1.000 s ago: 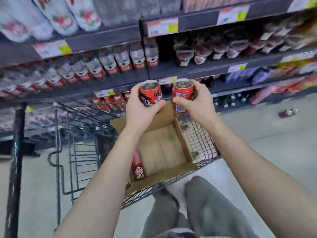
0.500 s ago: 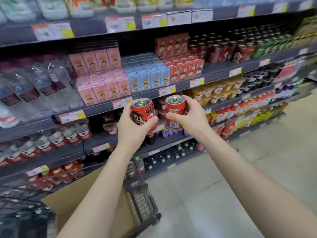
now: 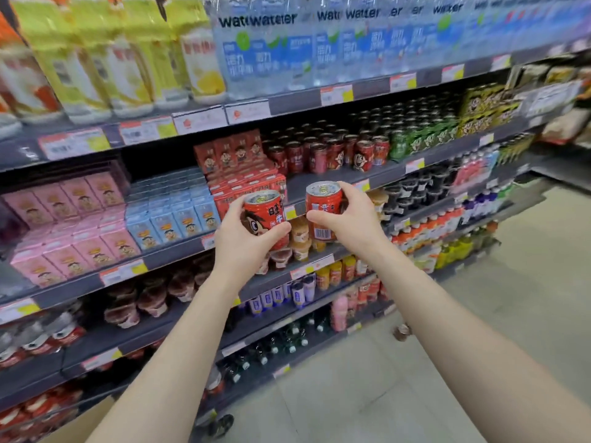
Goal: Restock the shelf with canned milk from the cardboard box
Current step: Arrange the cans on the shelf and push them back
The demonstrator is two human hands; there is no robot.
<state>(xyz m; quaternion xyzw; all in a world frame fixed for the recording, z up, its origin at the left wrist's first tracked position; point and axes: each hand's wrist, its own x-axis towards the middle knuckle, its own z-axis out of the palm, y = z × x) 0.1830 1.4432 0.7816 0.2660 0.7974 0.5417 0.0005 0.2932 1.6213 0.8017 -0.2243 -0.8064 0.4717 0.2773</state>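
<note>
left can (image 3: pixel 264 215): red, cartoon face outward, upright, lid showing; held in the air in front of the shelving, not yet on any shelf.
right can (image 3: pixel 323 210): same red tin, barcode side toward the camera, upright, slightly higher than its twin; the two are just beside each other, narrow gap, not touching.
left hand (image 3: pixel 243 243): grip closed on the left can, thumb across the front, fingers wrapped behind.
right hand (image 3: pixel 350 219): grip closed on the right can, thumb low by the barcode, fingers over the far side.
shelf (image 3: pixel 395 170): target by my reading; a row of matching red cans (image 3: pixel 332 151) stands back from its front edge, with a bare strip in front of them.
neighbours: red cartons (image 3: pixel 235 156) at the left end of that row, green cans (image 3: pixel 415 142) at the right end.
cardboard box (image 3: pixel 88 422): only a corner shows at the bottom left; contents hidden.
step: carry in progress, placing not yet done (judgement).
risk, toppling: setting both cans down at once could nudge the standing row and tip it backward.
risk, clash: the cans are so near each other they may knock together on the reach.
risk, facing: the right can would land barcode out unless turned.
risk, edge: a can set too near the front edge could roll off to the floor (image 3: pixel 479 314).
</note>
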